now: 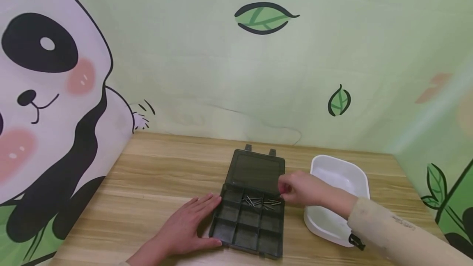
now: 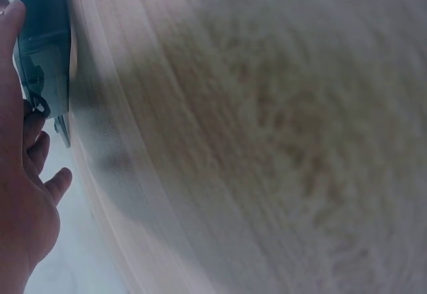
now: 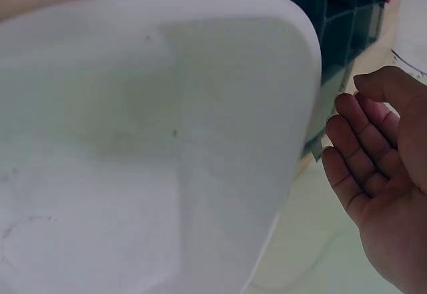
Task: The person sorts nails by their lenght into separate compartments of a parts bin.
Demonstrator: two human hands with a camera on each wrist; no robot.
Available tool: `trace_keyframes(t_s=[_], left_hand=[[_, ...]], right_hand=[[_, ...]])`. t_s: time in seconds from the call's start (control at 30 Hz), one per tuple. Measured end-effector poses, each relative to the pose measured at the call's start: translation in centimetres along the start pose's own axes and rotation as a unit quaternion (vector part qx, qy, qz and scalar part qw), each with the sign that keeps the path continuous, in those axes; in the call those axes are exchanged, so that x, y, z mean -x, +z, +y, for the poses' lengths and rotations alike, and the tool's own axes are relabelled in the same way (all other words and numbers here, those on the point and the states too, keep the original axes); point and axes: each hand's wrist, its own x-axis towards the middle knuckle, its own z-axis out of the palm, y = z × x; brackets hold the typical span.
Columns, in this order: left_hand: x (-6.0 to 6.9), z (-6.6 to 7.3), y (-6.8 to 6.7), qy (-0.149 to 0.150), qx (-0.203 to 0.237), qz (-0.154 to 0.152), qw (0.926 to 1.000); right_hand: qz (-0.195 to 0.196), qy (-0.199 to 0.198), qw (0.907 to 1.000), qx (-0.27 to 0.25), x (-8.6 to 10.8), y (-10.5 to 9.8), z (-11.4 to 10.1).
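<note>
A dark organizer box (image 1: 246,228) with several compartments lies on the table, its dark see-through lid (image 1: 256,170) folded back. Thin metal nails or screws (image 1: 253,201) lie in the top middle compartment; more such pieces (image 1: 271,203) lie in the top right one. My left hand (image 1: 188,224) is spread beside the box, fingertips and thumb at its left edge. My right hand (image 1: 301,188) is at the top right compartment, fingers bent and thumb near the index fingertip (image 3: 345,102). Whether a small piece sits between them cannot be made out.
A white tray (image 1: 312,221) stands right of the box, under my right forearm, with a black piece (image 1: 356,241) at its near right corner. Behind the wooden table (image 1: 166,167) hangs a printed backdrop (image 1: 184,52) with a panda and leaves.
</note>
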Motion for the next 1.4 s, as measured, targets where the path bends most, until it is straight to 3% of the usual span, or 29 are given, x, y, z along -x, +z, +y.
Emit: trace_keyframes(t_s=[0.5, 0.67, 0.83, 1.0, 1.13, 1.4], left_hand=[[-0.1, 0.0, 0.1, -0.008, -0.001, -0.007, 0.9999], [-0.2, 0.0, -0.2, -0.010, 0.006, -0.016, 0.9998], [-0.9, -0.1, -1.3, -0.021, 0.033, -0.018, 0.9991], [-2.7, -0.1, -3.0, -0.067, 0.076, -0.017, 0.9947], [-4.8, -0.3, -4.3, -0.112, 0.131, -0.029, 0.9847], [-8.9, -1.8, -5.8, -0.140, 0.212, -0.038, 0.9663]], right_hand=[[0.024, 0.043, 0.9987, -0.010, 1.9, -1.8, 0.9], [0.035, 0.056, 0.9973, -0.032, 2.1, -1.9, 1.0], [0.038, 0.092, 0.9918, -0.080, 2.2, -1.9, 0.9], [0.036, 0.127, 0.9833, -0.126, 2.1, -2.1, 0.9], [0.030, 0.157, 0.9717, -0.174, 1.7, -2.1, 1.1], [0.017, 0.208, 0.9510, -0.228, 1.0, -1.5, 2.0]])
